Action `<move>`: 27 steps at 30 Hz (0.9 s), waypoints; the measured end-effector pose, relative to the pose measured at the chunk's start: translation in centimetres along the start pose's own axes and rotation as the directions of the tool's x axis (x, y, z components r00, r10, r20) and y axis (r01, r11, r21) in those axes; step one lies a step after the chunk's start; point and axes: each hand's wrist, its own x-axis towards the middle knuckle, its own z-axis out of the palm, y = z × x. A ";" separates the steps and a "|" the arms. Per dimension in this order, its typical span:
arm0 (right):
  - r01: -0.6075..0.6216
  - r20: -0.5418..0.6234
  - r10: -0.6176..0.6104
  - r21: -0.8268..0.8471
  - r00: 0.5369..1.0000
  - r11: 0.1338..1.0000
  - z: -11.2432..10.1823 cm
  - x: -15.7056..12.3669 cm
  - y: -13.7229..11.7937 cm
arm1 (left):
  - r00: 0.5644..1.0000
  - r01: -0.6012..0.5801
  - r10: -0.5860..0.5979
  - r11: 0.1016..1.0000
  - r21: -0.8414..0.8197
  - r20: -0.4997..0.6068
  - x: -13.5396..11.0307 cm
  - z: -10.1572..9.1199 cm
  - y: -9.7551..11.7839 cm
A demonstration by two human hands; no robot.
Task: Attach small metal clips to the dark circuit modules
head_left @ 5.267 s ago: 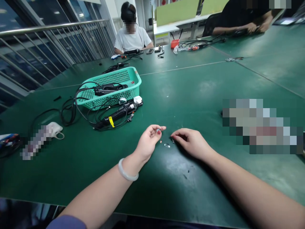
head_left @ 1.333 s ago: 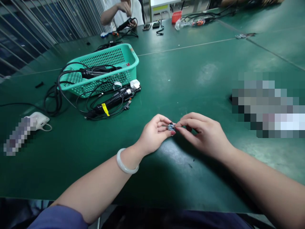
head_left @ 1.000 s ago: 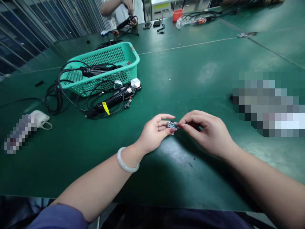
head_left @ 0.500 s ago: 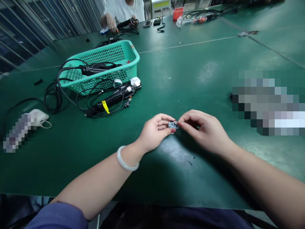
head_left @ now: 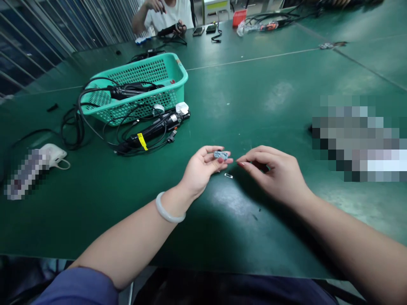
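Observation:
My left hand [head_left: 203, 167] pinches a small grey-blue circuit part [head_left: 221, 155] between thumb and fingers, just above the green table [head_left: 241, 106]. A jade-coloured bangle sits on that wrist. A tiny metal piece [head_left: 228, 175] lies on the table between my hands. My right hand [head_left: 273, 171] hovers to the right of it, fingertips drawn together in a pinch; I cannot make out anything in them.
A teal mesh basket [head_left: 140, 84] with black cables stands at the left rear. A black power screwdriver [head_left: 152, 129] with a yellow tag lies in front of it. A white mask [head_left: 54, 154] lies far left. Another person works at the far end.
My hands were joined on the small part half a second ago; they have drawn apart. The left keeps the part, and a tiny metal piece now lies on the table between them.

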 end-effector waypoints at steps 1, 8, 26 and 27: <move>-0.013 0.035 0.013 -0.006 0.999 1.000 0.2 0.1 0.2 | 0.999 -0.009 0.008 0.999 -0.039 -0.039 0.1 -0.1 0.1; -0.025 0.280 0.052 -0.099 0.959 0.995 1.9 0.2 1.1 | 0.983 -0.005 -0.032 0.979 -0.202 -0.178 0.7 -0.5 0.4; 0.066 0.293 -0.011 -0.180 0.956 0.981 2.4 0.2 0.4 | 0.993 -0.021 0.003 0.990 -0.142 -0.120 0.5 -0.3 0.2; 0.094 0.300 -0.031 -0.197 0.953 0.976 2.8 0.3 0.2 | 0.991 -0.026 0.005 0.987 -0.156 -0.130 0.5 -0.3 0.3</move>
